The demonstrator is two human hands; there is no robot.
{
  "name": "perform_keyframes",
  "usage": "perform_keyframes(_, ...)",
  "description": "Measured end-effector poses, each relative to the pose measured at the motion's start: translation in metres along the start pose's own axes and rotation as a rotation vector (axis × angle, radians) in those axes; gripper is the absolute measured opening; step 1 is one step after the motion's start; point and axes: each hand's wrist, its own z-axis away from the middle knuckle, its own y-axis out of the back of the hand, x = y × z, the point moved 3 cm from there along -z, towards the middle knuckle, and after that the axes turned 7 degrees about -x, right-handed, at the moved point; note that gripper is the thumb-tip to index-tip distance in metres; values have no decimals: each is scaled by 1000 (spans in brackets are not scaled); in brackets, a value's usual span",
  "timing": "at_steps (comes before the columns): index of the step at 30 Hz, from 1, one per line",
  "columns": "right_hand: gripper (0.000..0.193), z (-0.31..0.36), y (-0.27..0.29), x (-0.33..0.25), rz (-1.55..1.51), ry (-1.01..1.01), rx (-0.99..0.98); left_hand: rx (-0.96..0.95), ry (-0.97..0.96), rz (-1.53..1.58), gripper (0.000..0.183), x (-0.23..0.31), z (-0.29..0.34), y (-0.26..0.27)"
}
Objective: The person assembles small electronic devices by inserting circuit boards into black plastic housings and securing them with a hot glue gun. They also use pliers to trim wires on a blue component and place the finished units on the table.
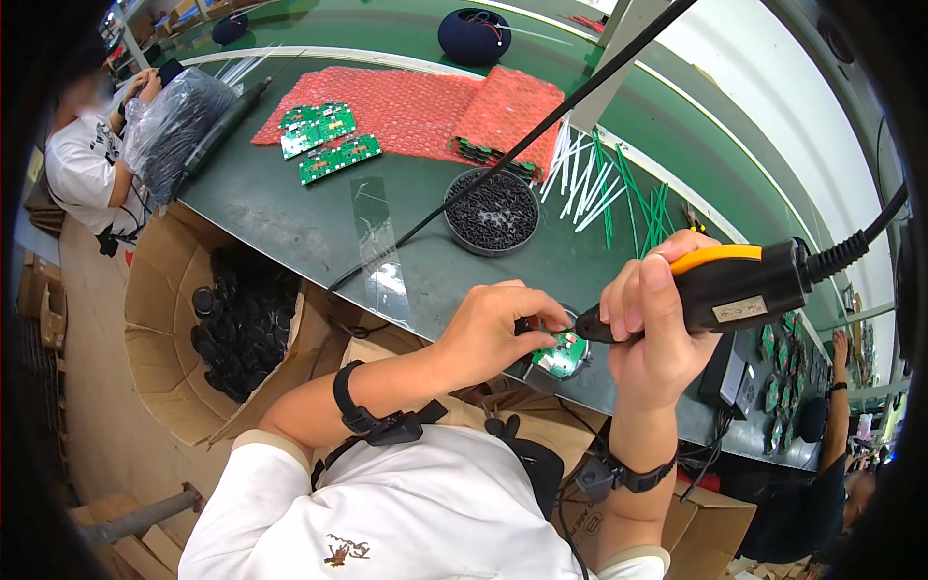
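Observation:
My right hand (pixel 657 333) is wrapped round a black electric screwdriver (pixel 739 295) with an orange lever, its nose pointing left toward my other hand. Under that nose, a green circuit board (pixel 559 360) sits in a round dark housing (pixel 543 380) at the bench's near edge. My left hand (pixel 488 327) reaches over the board with thumb and fingers pinched close to the screwdriver's tip. Whatever lies between those fingertips is too small to make out. Beyond my hands stands a round bowl (pixel 495 253) full of small black screws.
Red bubble wrap (pixel 387 101) and green circuit boards (pixel 340 159) lie farther back, beside white and green strips (pixel 585 179). A black cable (pixel 570 101) crosses the bench. At left, a cardboard box (pixel 159 329) holds black round parts. Co-workers sit at far left and right.

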Motion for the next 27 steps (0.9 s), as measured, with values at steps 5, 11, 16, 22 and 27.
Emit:
perform_keyframes(5, 22, -1, 4, 7, 66, 22, 35, -35, -40, -97, 42, -1, -4, -2)
perform_keyframes(11, 21, -2, 8, 16, 74, 17, 47, -41, -13, -133, 46, -5, -3, -4)
perform_keyframes(16, 22, -1, 7, 18, 85, 5, 67, -45, 11, -135, 45, -4, -3, -4)
perform_keyframes(22, 25, 1, 7, 19, 112, -7, 76, -55, 7, -152, 45, -5, -3, -4)
perform_keyframes(27, 26, 0, 8, 25, 144, 17, 49, -77, 27, -174, 48, 2, -4, -2)
